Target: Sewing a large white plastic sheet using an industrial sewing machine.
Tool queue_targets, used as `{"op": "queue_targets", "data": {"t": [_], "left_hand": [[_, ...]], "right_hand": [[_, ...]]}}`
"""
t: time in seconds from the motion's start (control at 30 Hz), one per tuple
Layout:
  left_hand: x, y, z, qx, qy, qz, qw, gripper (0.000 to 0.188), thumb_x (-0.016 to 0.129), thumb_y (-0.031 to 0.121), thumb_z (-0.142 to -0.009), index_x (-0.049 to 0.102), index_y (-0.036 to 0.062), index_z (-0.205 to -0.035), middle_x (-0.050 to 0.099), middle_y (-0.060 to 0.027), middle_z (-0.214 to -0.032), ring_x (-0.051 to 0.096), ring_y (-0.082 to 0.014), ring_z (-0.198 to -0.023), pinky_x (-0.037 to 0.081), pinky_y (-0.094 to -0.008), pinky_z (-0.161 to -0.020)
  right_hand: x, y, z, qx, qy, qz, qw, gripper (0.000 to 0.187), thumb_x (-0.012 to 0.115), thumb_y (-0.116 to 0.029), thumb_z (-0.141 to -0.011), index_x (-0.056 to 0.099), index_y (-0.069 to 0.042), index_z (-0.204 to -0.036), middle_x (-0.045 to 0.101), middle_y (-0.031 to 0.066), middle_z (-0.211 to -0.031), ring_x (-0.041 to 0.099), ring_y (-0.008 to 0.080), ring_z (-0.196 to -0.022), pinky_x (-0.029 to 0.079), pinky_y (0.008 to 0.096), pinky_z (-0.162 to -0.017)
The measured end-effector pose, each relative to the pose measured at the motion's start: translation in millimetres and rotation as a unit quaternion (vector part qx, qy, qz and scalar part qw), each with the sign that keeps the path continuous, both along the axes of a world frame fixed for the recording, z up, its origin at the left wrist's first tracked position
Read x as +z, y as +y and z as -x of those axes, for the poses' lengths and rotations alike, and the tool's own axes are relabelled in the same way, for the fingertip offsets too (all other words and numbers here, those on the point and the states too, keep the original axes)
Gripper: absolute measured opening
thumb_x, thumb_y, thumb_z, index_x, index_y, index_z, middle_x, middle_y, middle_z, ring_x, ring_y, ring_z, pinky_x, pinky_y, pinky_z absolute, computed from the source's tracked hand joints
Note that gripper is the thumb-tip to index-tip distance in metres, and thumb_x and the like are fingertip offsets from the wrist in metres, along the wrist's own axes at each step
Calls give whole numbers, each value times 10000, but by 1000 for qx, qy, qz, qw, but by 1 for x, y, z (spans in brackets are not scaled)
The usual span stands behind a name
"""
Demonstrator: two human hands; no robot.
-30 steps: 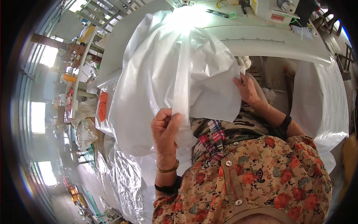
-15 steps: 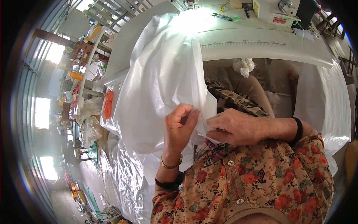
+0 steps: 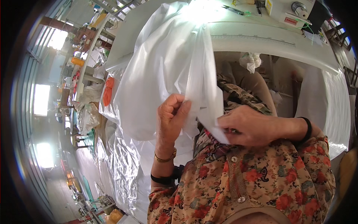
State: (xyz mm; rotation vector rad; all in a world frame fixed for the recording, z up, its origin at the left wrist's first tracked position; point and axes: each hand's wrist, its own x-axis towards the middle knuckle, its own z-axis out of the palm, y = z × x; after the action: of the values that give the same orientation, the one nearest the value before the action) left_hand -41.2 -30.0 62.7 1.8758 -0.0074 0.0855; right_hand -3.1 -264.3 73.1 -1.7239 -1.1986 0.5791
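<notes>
A large, glossy white plastic-like sheet (image 3: 149,86) hangs from the table's front over my lap, its far end under a bright lamp. My left hand (image 3: 173,116) is closed, thumb against bent fingers, pinching the sheet beside a long stitched-looking seam. To the right, my right hand (image 3: 248,126) is closed on the sheet's loose edge, a narrow pointed flap showing at its fingertips; some of its fingers are hidden or blurred. Between my hands the sheet spreads in a fold.
The pale worktable (image 3: 257,41) has a printed ruler scale along its front. A white sewing machine (image 3: 289,13) stands at the back right, dark snips (image 3: 234,10) near the lamp. An orange bundle (image 3: 108,91) lies at the left, crumpled silvery sheeting (image 3: 123,168) below it.
My hands have moved apart, the left one leftward and slightly up, the right one rightward. The sheet's edge flap now spreads between them. The whole view has shifted slightly.
</notes>
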Motion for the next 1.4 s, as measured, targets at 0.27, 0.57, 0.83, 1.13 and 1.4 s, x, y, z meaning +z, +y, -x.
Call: {"op": "queue_targets", "data": {"t": [0.27, 0.57, 0.83, 1.13, 1.4], "left_hand": [[4, 12, -4, -11, -36, -16, 999, 115, 614, 80, -913, 581, -6, -844, 484, 72, -615, 353, -7, -587, 280, -197, -512], [10, 7, -7, -23, -41, -13, 999, 147, 623, 81, -907, 553, 4, -802, 472, 62, -613, 355, -11, -587, 285, -206, -508], [14, 10, -12, -42, -67, -48, 996, 157, 619, 84, -909, 552, -11, -805, 484, 48, -619, 362, -14, -582, 295, -219, -496], [16, 14, -12, -38, -74, -20, 996, 148, 623, 86, -912, 568, -14, -817, 516, 47, -630, 407, -10, -590, 330, -203, -508], [14, 10, -21, -37, -86, 31, 995, 150, 634, 95, -911, 575, 2, -809, 479, 70, -612, 374, -3, -578, 288, -199, -496]], "right_hand": [[-44, -98, -15, -117, -248, 245, 930, 146, 663, -108, -766, 554, -29, -822, 566, 143, -673, 606, 350, -691, 453, 431, -649], [-10, 8, 4, 60, -198, -12, 978, 298, 587, -160, -870, 608, -3, -1123, 647, 155, -908, 628, 360, -835, 508, 439, -731], [-56, 82, 30, 46, -106, 107, 987, 268, 506, -203, -952, 600, 24, -1059, 660, 184, -757, 644, 388, -746, 511, 442, -698], [-71, 101, 30, -80, 218, -45, 972, 253, 548, -204, -929, 614, 39, -923, 656, 164, -762, 646, 234, -718, 493, 362, -700], [-92, 126, 31, 36, -62, 95, 993, 339, 606, -302, -904, 640, 10, -1033, 635, 224, -998, 624, 364, -932, 483, 423, -825]]}}
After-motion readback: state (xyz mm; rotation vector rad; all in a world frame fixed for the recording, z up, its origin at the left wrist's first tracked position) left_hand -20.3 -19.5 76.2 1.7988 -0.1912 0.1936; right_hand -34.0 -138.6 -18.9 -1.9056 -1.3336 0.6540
